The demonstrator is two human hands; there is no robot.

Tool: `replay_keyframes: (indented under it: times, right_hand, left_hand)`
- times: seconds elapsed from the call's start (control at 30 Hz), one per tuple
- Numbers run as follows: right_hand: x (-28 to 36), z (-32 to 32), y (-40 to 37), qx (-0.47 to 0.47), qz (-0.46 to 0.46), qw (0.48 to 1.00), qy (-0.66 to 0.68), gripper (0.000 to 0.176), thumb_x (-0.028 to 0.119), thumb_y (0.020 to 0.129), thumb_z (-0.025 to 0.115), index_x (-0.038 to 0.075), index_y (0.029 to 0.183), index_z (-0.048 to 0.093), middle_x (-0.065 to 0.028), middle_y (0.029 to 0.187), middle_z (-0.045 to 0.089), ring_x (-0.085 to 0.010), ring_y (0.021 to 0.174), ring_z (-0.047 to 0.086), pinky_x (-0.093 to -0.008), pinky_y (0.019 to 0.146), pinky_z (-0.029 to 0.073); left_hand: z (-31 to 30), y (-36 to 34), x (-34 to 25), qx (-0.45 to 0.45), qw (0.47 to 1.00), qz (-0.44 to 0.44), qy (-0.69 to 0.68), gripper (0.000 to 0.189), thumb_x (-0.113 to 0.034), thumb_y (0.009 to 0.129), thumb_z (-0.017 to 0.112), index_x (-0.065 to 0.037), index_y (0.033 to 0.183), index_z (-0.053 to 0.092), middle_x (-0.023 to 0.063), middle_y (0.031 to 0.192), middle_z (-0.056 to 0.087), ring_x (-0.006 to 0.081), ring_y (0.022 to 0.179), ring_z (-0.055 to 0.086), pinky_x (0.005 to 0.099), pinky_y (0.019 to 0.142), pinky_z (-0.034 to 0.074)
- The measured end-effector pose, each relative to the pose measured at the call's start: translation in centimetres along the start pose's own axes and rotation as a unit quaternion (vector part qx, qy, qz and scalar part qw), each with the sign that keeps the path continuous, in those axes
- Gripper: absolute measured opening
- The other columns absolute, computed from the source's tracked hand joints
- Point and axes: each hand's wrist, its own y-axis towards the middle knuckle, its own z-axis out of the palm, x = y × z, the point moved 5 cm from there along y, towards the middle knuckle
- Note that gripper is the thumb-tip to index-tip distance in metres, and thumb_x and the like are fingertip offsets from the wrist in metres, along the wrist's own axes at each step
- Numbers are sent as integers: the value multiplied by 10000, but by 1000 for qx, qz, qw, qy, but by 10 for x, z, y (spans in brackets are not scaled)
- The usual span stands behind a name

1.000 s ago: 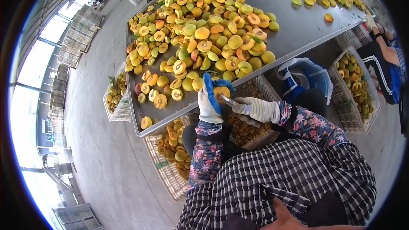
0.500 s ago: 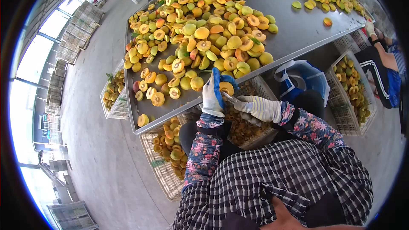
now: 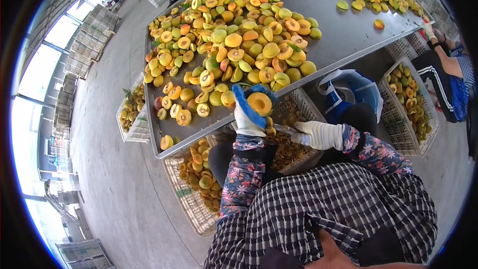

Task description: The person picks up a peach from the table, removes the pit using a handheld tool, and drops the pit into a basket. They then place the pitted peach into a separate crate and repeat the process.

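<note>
Halved fruit [image 3: 259, 103] sits in the curled fingers of the left hand [image 3: 248, 119], above a crate [image 3: 313, 105] of cut pieces [image 3: 286, 154]; the right hand [image 3: 321, 135] is closed round a metal tool [image 3: 286, 129]. Heaped fruit [image 3: 232, 40] crowds the steel table [image 3: 343, 32], whose edge the left hand partly hides; a blue bucket [image 3: 351, 92] stands to the right

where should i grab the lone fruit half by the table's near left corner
Probably best pinched across its rounded sides, coming from above: the fruit half lies apart from the pile, leaving room around it, while the table's edge sits close on the near side.
</note>
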Motion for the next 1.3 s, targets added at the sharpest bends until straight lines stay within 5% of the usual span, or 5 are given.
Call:
replay_keyframes:
  times: [0.27,0.37,0.4,0.87,1.3]
  right_hand:
    - [30,-48,-23,-35,103,984,-140,342,297,940,606,-18,1062,560,-240,839,643,-432,821,636,-463,695,496]
    - [36,-59,-32,-41,91,982,-159,308,261,933,626,-21,1038,557,-230,824,641,-420,808,643,-451,669,493]
    - [40,-64,-34,-37,99,981,-165,305,254,931,631,-23,1035,556,-230,824,642,-418,807,644,-447,666,493]
    - [90,-39,39,-38,-68,986,-144,382,367,939,606,-7,1014,583,-247,808,649,-440,793,641,-469,667,507]
    - [56,-35,56,-107,69,918,375,318,374,957,630,82,1046,540,38,722,510,-69,528,456,-226,496,393]
  left_hand:
    - [-28,-54,-86,-11,981,143,132,484,-451,969,579,-21,1193,587,146,1115,667,326,981,656,448,907,536]
    - [-47,-134,-177,-108,682,362,626,404,-315,968,618,8,1209,607,112,1110,676,205,984,654,312,863,518]
    - [-99,-133,-192,-199,832,231,463,389,-284,962,627,19,1206,616,103,1095,682,177,986,648,293,851,509]
    - [-149,36,-180,-212,443,67,869,655,-440,826,692,-49,1325,527,241,1198,643,369,1142,606,432,979,477]
    - [-25,-15,-125,29,908,148,391,382,86,869,624,-40,1223,558,97,1095,673,179,930,685,303,751,591]
